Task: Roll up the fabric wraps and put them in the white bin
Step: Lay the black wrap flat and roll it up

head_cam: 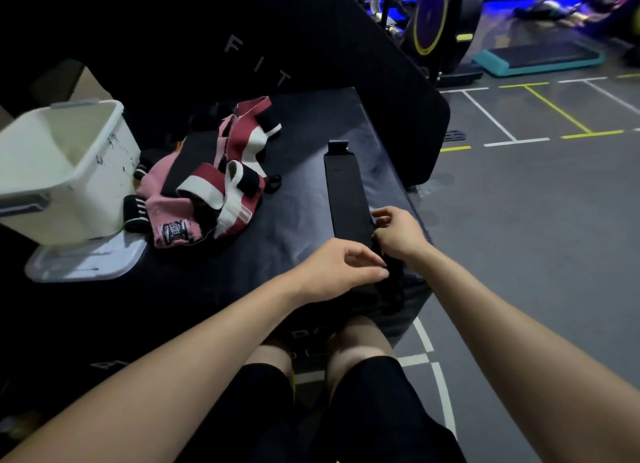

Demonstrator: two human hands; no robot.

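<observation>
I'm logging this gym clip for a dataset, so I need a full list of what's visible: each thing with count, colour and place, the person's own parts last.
long black fabric wrap: one, black, laid flat along the right side of the black padded platform, near end at the hands
black padded platform: one, black, centre
heap of loose fabric wraps: one heap, pink, dark red, white and black, left of the black wrap
white plastic bin: one, white, open, far left on the platform
clear plastic lid: one, clear, under the bin
teal step platform: one, teal and black, on the floor top right
exercise bike: one, black and yellow, top right
left hand: pinching the wrap's near end
right hand: gripping the wrap's near end
</observation>
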